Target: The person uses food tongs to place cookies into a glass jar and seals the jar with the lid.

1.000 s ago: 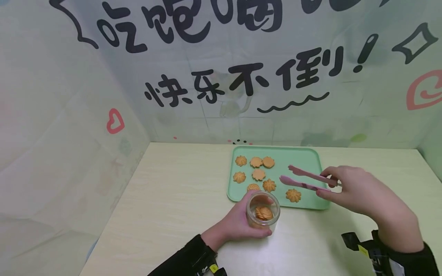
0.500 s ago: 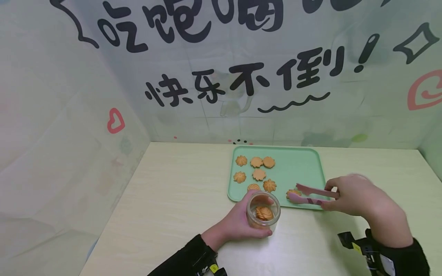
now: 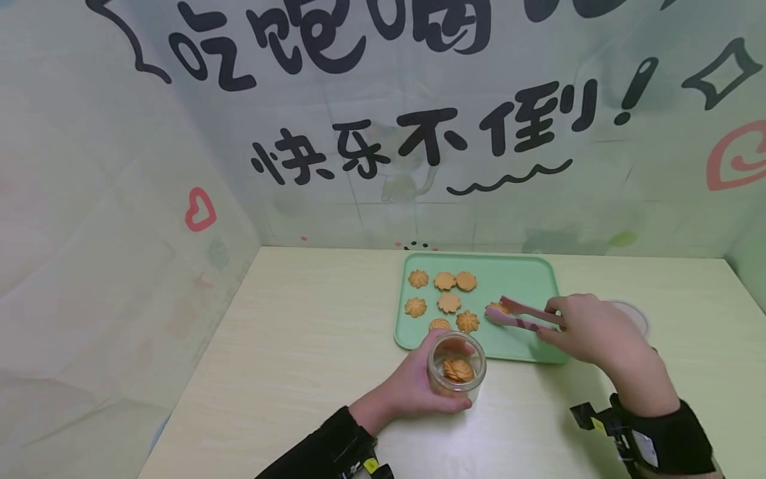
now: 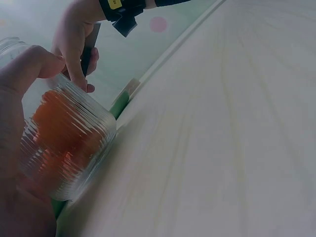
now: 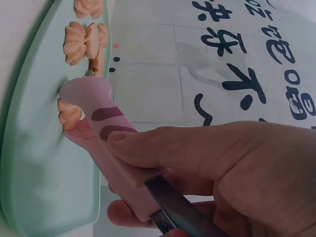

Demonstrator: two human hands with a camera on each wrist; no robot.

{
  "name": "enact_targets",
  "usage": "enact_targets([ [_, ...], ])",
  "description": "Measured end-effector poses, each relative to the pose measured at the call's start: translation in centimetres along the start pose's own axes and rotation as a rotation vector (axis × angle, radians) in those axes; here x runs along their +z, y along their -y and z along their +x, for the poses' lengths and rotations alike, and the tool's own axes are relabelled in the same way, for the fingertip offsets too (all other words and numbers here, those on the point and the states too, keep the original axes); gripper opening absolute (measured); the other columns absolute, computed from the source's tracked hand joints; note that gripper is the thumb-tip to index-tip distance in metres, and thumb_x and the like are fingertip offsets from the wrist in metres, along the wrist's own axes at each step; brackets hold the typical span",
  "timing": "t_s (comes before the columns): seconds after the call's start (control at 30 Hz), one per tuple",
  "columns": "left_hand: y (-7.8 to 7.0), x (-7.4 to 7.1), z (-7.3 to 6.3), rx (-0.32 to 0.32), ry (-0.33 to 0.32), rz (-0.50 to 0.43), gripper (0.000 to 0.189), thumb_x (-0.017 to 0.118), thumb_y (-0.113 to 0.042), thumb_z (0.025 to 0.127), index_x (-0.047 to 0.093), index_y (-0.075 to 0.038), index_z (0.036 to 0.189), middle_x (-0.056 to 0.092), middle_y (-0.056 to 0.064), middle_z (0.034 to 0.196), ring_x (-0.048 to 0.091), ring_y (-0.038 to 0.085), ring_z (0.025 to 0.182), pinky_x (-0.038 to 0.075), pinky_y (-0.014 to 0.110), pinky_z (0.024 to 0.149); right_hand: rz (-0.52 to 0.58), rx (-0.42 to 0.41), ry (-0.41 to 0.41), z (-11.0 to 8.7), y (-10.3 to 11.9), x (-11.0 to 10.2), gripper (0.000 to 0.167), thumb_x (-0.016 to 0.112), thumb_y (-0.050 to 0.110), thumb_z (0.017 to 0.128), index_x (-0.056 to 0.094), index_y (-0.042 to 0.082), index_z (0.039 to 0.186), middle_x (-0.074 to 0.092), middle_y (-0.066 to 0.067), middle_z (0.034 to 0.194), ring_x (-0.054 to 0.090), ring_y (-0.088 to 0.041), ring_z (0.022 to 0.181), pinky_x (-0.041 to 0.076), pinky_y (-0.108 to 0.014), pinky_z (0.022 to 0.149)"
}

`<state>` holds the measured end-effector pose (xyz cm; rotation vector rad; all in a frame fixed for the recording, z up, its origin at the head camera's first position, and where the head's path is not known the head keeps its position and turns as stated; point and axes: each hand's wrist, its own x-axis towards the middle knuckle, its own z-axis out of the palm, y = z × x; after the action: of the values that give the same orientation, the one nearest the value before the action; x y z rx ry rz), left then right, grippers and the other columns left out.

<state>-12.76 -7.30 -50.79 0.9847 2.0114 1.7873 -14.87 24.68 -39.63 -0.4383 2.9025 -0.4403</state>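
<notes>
My left hand (image 3: 419,382) grips a ribbed clear glass jar (image 3: 439,380) in front of the tray; several cookies (image 3: 457,370) lie inside it. With my right hand (image 3: 589,332) I hold pink tongs (image 3: 520,322), thumb on one arm and fingers on the other. A flower-shaped cookie (image 5: 69,114) sits between the tongs' tips in the right wrist view, raised over the green tray (image 3: 526,349). In the left wrist view the jar (image 4: 69,140) is tilted in the picture, with orange-brown cookies showing through its wall.
More cookies (image 3: 449,303) are spread over the tray's left half. A pale round lid (image 3: 633,317) lies right of the tray, partly behind my right hand. A printed backdrop (image 3: 359,213) rises behind the light wooden table (image 3: 287,346).
The tongs came down on the cookie at the tray's front right, took it, and have moved left and up with it. The left hand and jar have stayed in place.
</notes>
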Motion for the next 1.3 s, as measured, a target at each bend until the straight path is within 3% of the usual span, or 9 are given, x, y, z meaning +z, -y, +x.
enact_targets([
  [0.27,0.0,0.0,0.0,-0.002,0.000,-0.006,0.084,0.096,-0.009,0.082,0.047,-0.020,0.149,0.062,0.003,0.144,0.059,0.020,0.137,0.048,0.039,0.120,0.024,-0.017,0.005,0.2,-0.2,0.0,0.031,0.082,0.025,0.096,0.072,-0.002,0.108,0.063,0.000,0.081,0.054,-0.018,0.069,0.046,-0.035,0.058],
  [0.53,0.0,0.0,0.1,0.008,0.004,-0.007,0.084,0.096,-0.008,0.081,0.046,-0.020,0.148,0.063,0.004,0.144,0.060,0.021,0.137,0.048,0.039,0.119,0.029,0.023,-0.012,-0.9,-0.4,-1.2,0.030,0.080,0.028,0.097,0.072,0.002,0.108,0.060,0.003,0.077,0.052,-0.016,0.067,0.044,-0.035,0.057],
  [0.77,-0.1,-0.1,0.1,0.005,0.005,-0.002,0.083,0.096,-0.009,0.082,0.047,-0.019,0.148,0.063,0.003,0.144,0.060,0.020,0.136,0.048,0.039,0.119,0.050,-0.007,-0.048,-1.8,-0.5,-2.2,0.029,0.082,0.028,0.097,0.072,0.003,0.108,0.063,0.002,0.085,0.053,-0.016,0.072,0.044,-0.035,0.060],
  [1.1,0.1,-0.1,0.0,-0.011,0.005,-0.004,0.084,0.096,-0.008,0.082,0.046,-0.019,0.149,0.063,0.002,0.144,0.060,0.019,0.137,0.048,0.038,0.119,0.138,-0.145,-0.176,-4.9,1.8,-4.1,0.028,0.084,0.032,0.099,0.077,0.014,0.118,0.064,0.012,0.093,0.049,-0.003,0.060,0.044,-0.026,0.056],
  [1.3,-0.1,-0.1,-0.1,-0.041,0.003,0.003,0.086,0.096,-0.008,0.081,0.045,-0.021,0.149,0.063,0.000,0.144,0.060,0.017,0.135,0.049,0.036,0.117,0.120,-0.334,-0.327,-6.9,3.2,-4.0,0.036,0.095,0.024,0.086,0.076,0.025,0.116,0.058,0.023,0.091,0.044,0.005,0.066,0.042,-0.022,0.056],
])
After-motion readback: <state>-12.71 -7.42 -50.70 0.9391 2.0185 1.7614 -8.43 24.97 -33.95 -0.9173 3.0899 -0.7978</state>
